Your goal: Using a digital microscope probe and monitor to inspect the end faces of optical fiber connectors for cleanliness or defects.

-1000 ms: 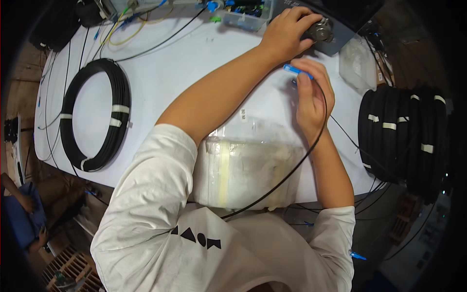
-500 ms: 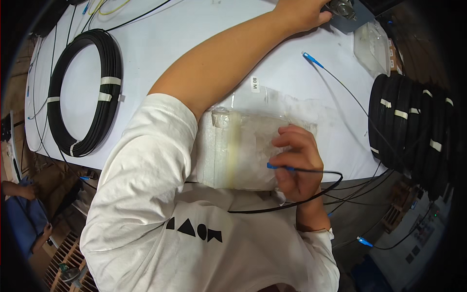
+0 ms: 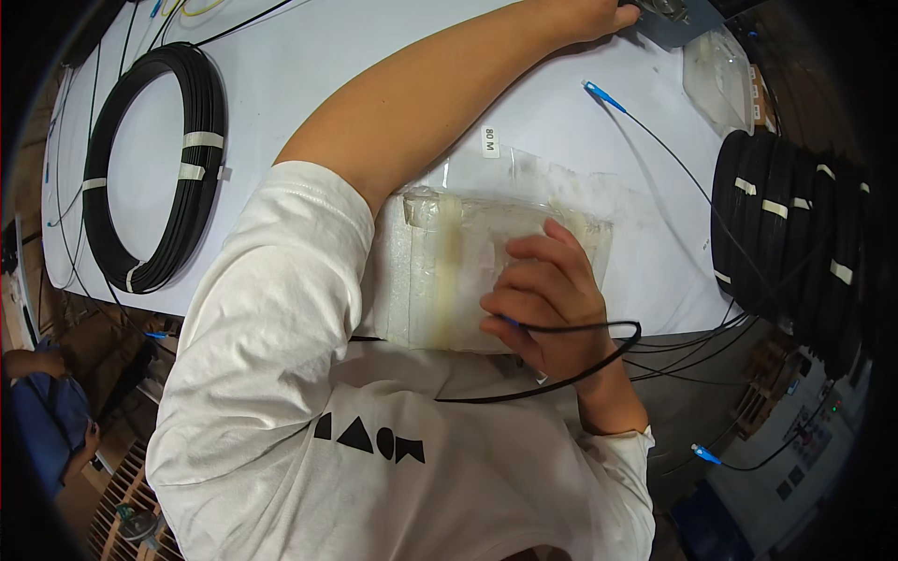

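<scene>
Two hands, one black cable

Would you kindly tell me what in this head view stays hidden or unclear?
- Left hand: fingertips cut off by the top edge.
- Grey device: mostly beyond the top edge.
- Black cable end: buried inside the right hand.
- Stacked cable coils: far side lost in the dark rim.

Clear, crinkled plastic bags lying glossy under the right hand, thin black cable showing smooth matt rubbery jacket, white table looking smooth and matt, coiled black cable bound with white tape, white cloth sleeve looking soft.
</scene>
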Motion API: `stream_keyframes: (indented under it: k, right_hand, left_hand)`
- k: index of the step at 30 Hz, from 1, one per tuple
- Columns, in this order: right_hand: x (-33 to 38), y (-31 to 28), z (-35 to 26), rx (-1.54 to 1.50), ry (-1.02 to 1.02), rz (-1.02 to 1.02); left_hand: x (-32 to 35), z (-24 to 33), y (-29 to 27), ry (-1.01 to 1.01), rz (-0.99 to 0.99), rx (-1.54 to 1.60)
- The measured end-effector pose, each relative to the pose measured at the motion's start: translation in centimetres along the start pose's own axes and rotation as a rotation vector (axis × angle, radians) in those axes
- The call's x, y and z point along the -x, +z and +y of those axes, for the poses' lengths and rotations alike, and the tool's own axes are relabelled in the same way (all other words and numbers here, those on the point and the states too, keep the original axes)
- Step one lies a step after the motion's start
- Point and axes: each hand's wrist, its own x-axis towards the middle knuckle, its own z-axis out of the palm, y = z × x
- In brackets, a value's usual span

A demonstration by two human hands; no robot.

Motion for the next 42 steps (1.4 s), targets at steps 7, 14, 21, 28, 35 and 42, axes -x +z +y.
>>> stream_keyframes:
  k: [7, 14, 21, 28, 35, 42]
  right_hand:
    - [-1.4, 0.7, 0.5, -0.04, 0.036, -0.009]
    - [-1.5, 0.2, 0.6, -0.093, 0.036, -0.015]
    - [-1.8, 0.4, 0.6, -0.082, 0.058, 0.038]
    - [-1.6, 0.7, 0.8, -0.149, 0.066, 0.017]
    - [-1.7, -0.1, 0.5, -0.12, 0.046, -0.048]
    - [-1.5, 0.7, 0.8, -0.137, 0.082, 0.03]
  left_hand:
    - [-0.2, 0.5, 0.4, -0.017, -0.017, 0.007]
    - [-0.2, 0.2, 0.2, -0.009, -0.009, 0.032]
    - [0.0, 0.9, 0.0, -0.044, -0.031, 0.046]
    - [0.3, 1.0, -0.2, -0.06, -0.043, 0.041]
    - [0.0, 1.0, -0.1, -0.074, -0.05, 0.051]
    - [0.0, 1.1, 0.0, -0.066, -0.05, 0.07]
